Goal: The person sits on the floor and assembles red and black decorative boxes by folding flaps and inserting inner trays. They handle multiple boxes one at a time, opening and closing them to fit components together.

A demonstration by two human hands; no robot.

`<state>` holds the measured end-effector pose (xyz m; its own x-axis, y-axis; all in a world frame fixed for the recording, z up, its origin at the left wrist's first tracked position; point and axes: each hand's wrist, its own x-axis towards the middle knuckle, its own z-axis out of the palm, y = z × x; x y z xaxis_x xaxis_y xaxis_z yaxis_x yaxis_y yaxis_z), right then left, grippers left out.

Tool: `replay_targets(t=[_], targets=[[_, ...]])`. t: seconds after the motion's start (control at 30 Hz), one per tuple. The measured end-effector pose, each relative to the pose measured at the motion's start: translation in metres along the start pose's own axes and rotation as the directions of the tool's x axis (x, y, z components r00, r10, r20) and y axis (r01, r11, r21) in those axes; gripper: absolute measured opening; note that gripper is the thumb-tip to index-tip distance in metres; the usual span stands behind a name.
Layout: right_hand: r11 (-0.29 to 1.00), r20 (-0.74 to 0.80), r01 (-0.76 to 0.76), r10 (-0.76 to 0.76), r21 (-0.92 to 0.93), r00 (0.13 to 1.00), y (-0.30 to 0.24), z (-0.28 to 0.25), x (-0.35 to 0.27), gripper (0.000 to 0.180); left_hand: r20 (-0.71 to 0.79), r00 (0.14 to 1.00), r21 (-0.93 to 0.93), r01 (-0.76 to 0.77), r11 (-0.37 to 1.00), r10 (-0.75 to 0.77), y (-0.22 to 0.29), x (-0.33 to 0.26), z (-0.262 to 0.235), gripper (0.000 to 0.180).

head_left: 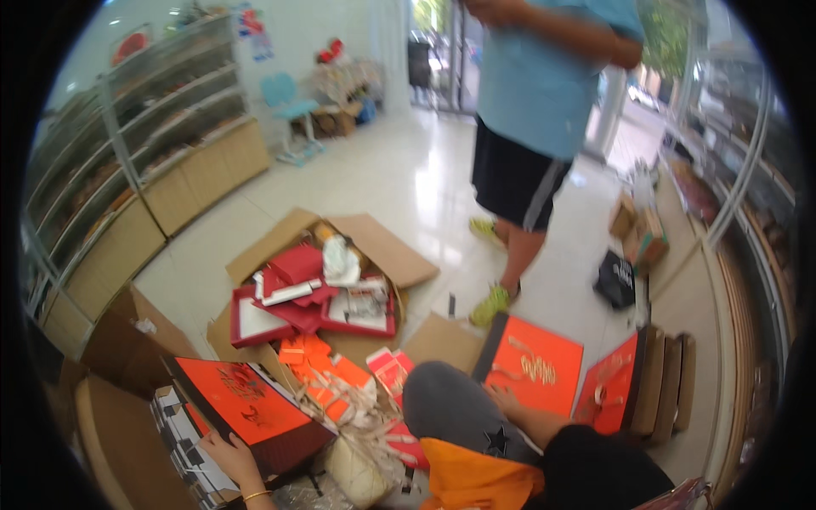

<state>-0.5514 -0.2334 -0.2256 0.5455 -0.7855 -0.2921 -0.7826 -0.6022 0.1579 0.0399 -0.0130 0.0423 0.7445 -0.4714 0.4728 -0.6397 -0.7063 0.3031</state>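
Observation:
On the left, my left hand (228,459) grips the near lower edge of an orange and dark gift bag (255,399), which lies tilted over an open carton. Black-and-white packages (183,442) sit in that carton beside the hand. Beyond my grey-clad knee, my right hand (503,399) has hold of the near edge of another orange gift bag (537,365) with gold lettering; the knee partly hides its fingers. A further orange bag (608,382) stands to the right of it. Between my arms lies a loose heap of cream ribbon handles (353,395).
A large open carton (391,246) ahead is piled with red gift boxes (246,319) and wrapping. A person (544,102) in a light blue shirt stands beyond it. Display shelves (178,93) line both sides. A black bag (614,280) lies on the floor at right.

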Motion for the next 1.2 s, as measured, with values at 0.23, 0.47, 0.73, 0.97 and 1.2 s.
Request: replay_targets(t=[0.23,0.47,0.73,0.97,1.2], targets=[[0.997,-0.167,0.074,-0.069,0.022,0.984,-0.016,-0.002,0.042,0.061,0.063,0.998,0.142,-0.005,0.990,-0.004,-0.001,-0.013,0.021,0.037],[0.980,0.092,0.163,-0.153,-0.110,0.984,0.010,-0.006,0.110,0.026,0.040,0.992,0.191,-0.125,0.974,0.119,-0.019,0.007,0.040,0.038],[0.973,0.096,-0.029,0.006,0.231,0.995,0.024,0.003,0.063,0.016,0.003,0.993,0.167,-0.114,0.979,0.115,0.064,-0.001,0.013,0.048],[0.972,0.342,-0.195,0.141,0.131,0.929,0.026,-0.048,0.054,0.027,0.061,0.985,0.110,-0.164,0.980,0.159,0.059,-0.005,-0.001,0.051],[0.728,0.091,-0.643,0.643,0.238,0.761,0.165,-0.187,-0.065,0.017,0.061,0.998,-0.022,-0.013,1.000,0.014,0.033,-0.001,-0.005,0.051]])
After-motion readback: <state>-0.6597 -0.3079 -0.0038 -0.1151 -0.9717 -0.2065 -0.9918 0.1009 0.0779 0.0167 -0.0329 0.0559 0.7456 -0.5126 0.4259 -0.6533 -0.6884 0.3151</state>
